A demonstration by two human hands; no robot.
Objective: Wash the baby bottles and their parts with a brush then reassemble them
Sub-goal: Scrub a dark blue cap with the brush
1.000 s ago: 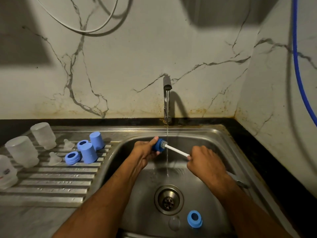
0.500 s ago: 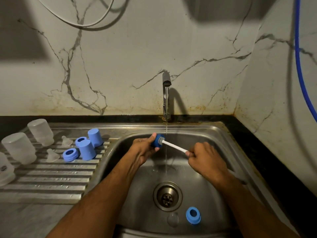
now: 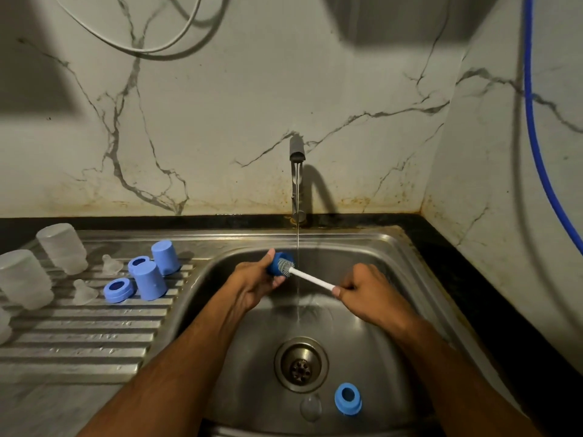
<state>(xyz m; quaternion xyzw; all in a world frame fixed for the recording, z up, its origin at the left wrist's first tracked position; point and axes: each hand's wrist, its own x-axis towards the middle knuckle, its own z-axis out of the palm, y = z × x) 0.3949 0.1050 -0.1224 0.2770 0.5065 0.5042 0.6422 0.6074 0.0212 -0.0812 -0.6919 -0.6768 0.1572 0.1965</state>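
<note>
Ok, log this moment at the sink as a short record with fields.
left hand: holds a blue cap beside the stream
right hand: holds the brush, bristles inside the cap
tap: running
sink: blue ring and a clear teat near the drain
drainboard: frosted bottles, two blue caps, two rings, teats

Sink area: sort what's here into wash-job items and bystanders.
Job: blue plastic cap in left hand; white-handled bristle brush in right hand; blue screw ring in steel sink; frosted bottles on drainboard.
Bystanders: blue hose; white cable.
</note>
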